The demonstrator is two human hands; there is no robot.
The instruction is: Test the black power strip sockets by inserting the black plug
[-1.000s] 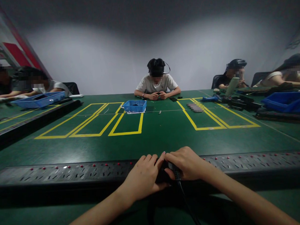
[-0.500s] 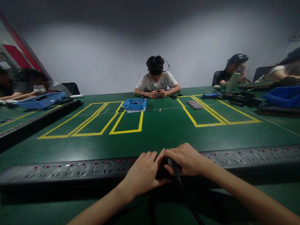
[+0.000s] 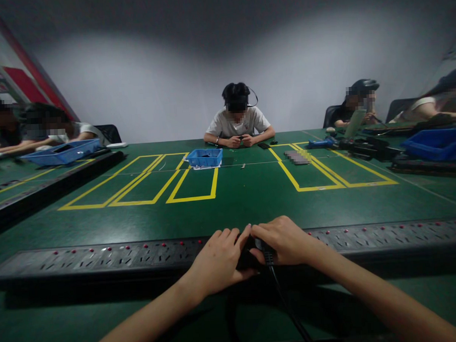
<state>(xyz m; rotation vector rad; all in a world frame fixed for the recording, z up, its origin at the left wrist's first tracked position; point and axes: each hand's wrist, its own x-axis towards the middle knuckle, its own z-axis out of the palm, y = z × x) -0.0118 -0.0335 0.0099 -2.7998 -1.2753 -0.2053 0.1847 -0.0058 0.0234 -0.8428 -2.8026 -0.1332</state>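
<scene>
A long black power strip (image 3: 141,258) with slotted sockets and red dots lies across the table in front of me. My left hand (image 3: 220,262) is wrapped over its middle, fingers on top and thumb at the near side. Beside it, my right hand (image 3: 286,243) closes around a black plug (image 3: 268,258) with a ribbed cord end. Its black cable (image 3: 282,297) runs down toward me. The two index fingers almost meet. Dark surfaces between the hands hide the plug's front, so I cannot tell whether it sits in a socket.
Yellow tape outlines (image 3: 191,199) mark the green table (image 3: 248,205). A blue bin (image 3: 204,159) stands ahead, near a person (image 3: 238,121) seated opposite. Larger blue bins (image 3: 63,153) are at both sides, with dark equipment (image 3: 374,148) at the right. Other people sit left and right.
Both hands keep the same grip in almost the same place. The view has shifted very slightly.
</scene>
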